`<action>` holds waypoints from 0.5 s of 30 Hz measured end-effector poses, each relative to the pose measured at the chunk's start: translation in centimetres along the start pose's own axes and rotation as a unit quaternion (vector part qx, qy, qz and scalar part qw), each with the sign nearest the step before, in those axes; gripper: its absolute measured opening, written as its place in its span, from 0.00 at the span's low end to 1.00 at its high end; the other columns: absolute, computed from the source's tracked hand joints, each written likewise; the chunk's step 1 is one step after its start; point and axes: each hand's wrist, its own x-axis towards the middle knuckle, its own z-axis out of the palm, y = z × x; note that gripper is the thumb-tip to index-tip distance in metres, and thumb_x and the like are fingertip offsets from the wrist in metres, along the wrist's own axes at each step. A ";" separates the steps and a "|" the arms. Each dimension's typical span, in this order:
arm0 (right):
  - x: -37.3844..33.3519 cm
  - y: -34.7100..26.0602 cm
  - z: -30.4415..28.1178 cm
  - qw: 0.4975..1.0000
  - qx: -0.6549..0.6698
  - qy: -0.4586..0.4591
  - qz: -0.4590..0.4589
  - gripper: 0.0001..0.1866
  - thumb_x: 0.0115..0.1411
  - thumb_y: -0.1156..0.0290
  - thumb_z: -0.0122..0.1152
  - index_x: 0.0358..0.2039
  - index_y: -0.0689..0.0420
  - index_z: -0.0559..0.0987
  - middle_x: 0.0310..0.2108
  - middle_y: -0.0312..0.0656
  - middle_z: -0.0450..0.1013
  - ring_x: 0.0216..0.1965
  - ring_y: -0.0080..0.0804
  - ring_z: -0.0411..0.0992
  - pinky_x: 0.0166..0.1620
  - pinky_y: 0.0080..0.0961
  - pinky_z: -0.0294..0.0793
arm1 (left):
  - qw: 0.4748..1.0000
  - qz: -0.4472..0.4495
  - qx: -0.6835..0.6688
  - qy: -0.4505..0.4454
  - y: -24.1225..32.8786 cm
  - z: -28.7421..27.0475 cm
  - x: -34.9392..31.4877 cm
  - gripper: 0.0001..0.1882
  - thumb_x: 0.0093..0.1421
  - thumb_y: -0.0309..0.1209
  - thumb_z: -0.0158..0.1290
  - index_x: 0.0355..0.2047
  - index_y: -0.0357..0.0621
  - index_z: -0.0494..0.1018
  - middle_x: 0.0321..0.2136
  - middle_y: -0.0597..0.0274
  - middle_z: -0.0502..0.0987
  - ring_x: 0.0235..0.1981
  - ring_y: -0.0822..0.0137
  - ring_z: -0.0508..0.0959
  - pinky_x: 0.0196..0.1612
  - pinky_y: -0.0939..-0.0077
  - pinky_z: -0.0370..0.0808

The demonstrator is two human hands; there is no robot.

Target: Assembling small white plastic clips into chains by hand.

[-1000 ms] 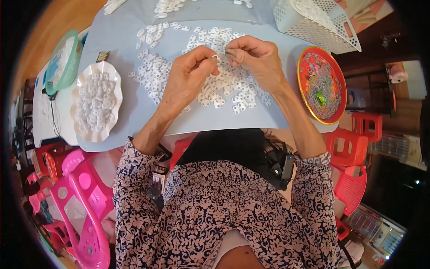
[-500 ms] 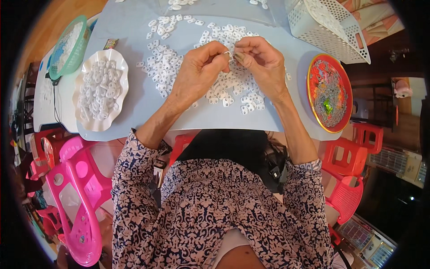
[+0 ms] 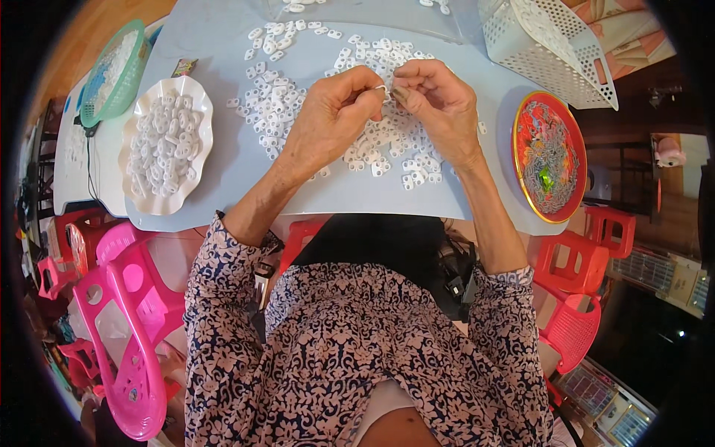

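Both hands meet above a spread of small white plastic pieces with dark holes (image 3: 395, 138) on the pale blue table. My left hand (image 3: 335, 112) is closed in a pinch on a small white plastic piece (image 3: 383, 89), whose edge pokes out past the fingertips. Close beside it, thumb and fingers of my right hand (image 3: 439, 104) are pressed together at that piece. Whatever lies between the right fingertips is too small or hidden to make out. Another patch of the white pieces (image 3: 275, 104) lies left of my left hand.
Left stands a white wavy-rimmed dish (image 3: 204, 149) heaped with white pieces, behind it a green basket (image 3: 138, 71). At the right sits a red gold-rimmed tray (image 3: 516, 141) of small grey metal parts. A white perforated basket (image 3: 514, 48) stands at the back right. Pink chair (image 3: 141, 387), lower left.
The hands stay together over the pieces, with only a slight shift of the fingers. The whole view has moved a little.
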 end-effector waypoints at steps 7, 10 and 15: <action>-0.1 -0.1 0.1 1.000 -0.006 -0.004 -0.005 0.11 0.56 0.81 0.57 0.41 0.62 0.76 0.33 0.36 0.73 0.33 0.17 0.70 0.38 0.15 0.72 | 1.000 0.001 -0.006 0.001 0.0 0.0 -0.1 0.07 0.60 0.28 0.45 0.28 0.38 0.71 0.18 0.71 0.69 0.18 0.83 0.62 0.20 0.85 0.59; -0.1 0.0 0.0 1.000 -0.012 -0.004 -0.006 0.11 0.56 0.81 0.57 0.41 0.62 0.75 0.33 0.36 0.73 0.34 0.17 0.70 0.38 0.15 0.72 | 1.000 0.001 -0.005 -0.008 -0.1 0.0 -0.1 0.07 0.59 0.27 0.44 0.28 0.39 0.71 0.18 0.71 0.69 0.18 0.83 0.61 0.20 0.85 0.58; -0.3 -0.4 0.0 1.000 -0.024 -0.005 -0.006 0.09 0.57 0.79 0.58 0.39 0.63 0.77 0.31 0.36 0.74 0.32 0.17 0.70 0.36 0.15 0.72 | 0.999 0.021 0.018 -0.021 -0.5 0.0 -0.1 0.08 0.59 0.28 0.44 0.27 0.39 0.70 0.18 0.71 0.69 0.20 0.81 0.62 0.22 0.84 0.60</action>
